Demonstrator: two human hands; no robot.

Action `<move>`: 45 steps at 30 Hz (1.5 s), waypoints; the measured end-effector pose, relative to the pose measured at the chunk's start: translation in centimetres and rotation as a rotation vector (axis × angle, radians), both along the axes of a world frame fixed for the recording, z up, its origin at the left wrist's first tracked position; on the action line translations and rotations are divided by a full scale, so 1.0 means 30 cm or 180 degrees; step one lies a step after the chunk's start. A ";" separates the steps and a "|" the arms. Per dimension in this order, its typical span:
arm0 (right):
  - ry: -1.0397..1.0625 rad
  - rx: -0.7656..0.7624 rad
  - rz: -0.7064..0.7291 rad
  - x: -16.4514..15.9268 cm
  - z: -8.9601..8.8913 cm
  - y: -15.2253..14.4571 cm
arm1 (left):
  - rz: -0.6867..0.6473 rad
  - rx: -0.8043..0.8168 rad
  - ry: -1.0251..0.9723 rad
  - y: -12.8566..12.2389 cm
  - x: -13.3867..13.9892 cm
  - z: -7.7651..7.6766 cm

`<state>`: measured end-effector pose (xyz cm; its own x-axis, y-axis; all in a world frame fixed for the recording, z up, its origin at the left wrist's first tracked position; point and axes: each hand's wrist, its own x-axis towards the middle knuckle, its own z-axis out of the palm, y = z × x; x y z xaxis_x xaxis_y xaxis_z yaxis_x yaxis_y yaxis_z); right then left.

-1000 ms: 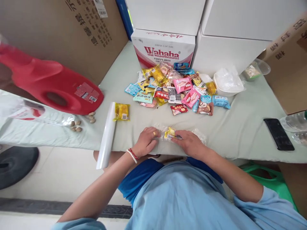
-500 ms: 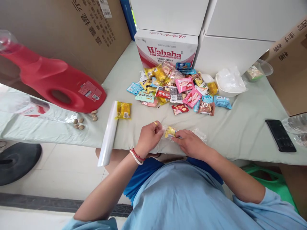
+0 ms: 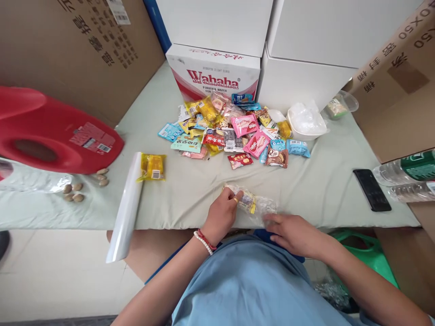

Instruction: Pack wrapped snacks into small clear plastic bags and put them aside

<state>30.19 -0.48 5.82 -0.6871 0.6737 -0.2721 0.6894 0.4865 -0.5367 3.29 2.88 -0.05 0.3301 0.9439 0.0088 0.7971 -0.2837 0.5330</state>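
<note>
My right hand (image 3: 292,233) has its fingers stretched to the near edge of some clear film (image 3: 268,206); I can't tell whether they pinch it. Just left of those fingertips, my left hand (image 3: 222,210) grips the small yellow packet (image 3: 249,203) by its left end, thumb on top, film around it. Well left of my hands lies a plastic roll (image 3: 127,208). Beyond both hands sits a heap of snack packets (image 3: 244,125), then the Wahaha box (image 3: 215,74).

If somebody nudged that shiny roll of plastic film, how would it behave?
The roll of plastic film would probably roll sideways, being cylinder-shaped. It might tip off the table if pushed nearer, since one end already juts past the edge. Its glossy surface suggests it could feel slippery.
</note>
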 end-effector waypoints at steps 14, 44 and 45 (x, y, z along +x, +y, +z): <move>0.0474 0.0132 -0.1828 -0.056 -0.056 0.096 | 0.0067 0.0361 0.1055 -0.025 0.046 0.004; 0.2256 -0.0851 -0.2583 -0.318 -0.097 0.116 | 0.0994 0.1488 -0.0995 -0.023 0.039 0.020; 0.2611 -0.1086 -0.2665 -0.311 -0.093 0.105 | 0.0898 0.1801 -0.0981 -0.032 0.057 0.034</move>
